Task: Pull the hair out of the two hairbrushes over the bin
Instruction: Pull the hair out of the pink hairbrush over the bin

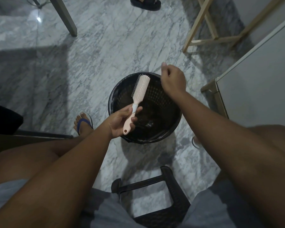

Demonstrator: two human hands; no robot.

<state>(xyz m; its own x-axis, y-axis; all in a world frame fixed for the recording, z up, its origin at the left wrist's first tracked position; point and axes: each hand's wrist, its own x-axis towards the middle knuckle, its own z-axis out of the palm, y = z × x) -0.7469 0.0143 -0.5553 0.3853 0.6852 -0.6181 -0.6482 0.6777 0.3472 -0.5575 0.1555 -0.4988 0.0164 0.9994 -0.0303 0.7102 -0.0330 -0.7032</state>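
Note:
A pale pink hairbrush (140, 89) with a white band on its handle is held over the black bin (115, 96) on the marble floor. My left hand (120, 120) grips the brush by its handle, bristle head pointing away from me and to the right. My right hand (172, 79) hovers just right of the brush head, above the bin's far rim, fingers pinched together; whether any hair is between them is too fine to tell. Only one hairbrush is in view. The bin has a dark liner with dark clumps at its bottom.
I sit on a dark woven plastic stool (169, 195), knees either side of the bin. My foot in a blue flip-flop (82, 124) rests left of the bin. A table leg (64, 15), a wooden frame (209, 30), a white cabinet (260, 76) and another person's sandal (146, 4) surround it.

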